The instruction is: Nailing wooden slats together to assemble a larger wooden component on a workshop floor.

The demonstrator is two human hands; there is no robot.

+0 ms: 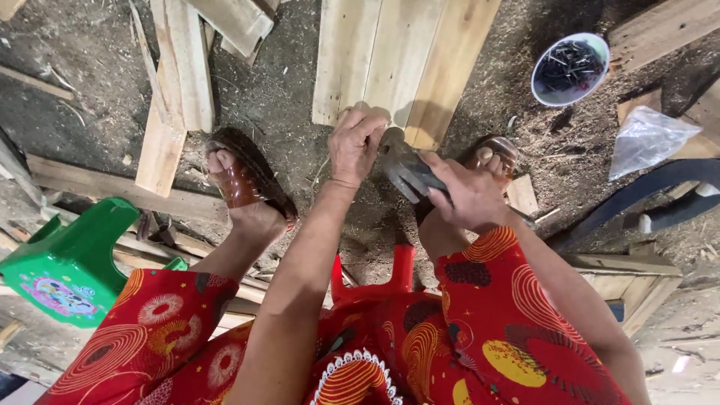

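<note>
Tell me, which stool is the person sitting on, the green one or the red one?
The red stool. It shows between the person's knees, right under them, while the green stool stands off to their left with nobody on it.

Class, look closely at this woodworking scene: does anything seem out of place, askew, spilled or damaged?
Nothing is spilled: the nails sit inside their white bowl. Loose planks lie crisscrossed on the dirt at upper left, and a green plastic stool looks tipped over. The right hand holds a hammer; the left hand rests on the joined boards.
</note>
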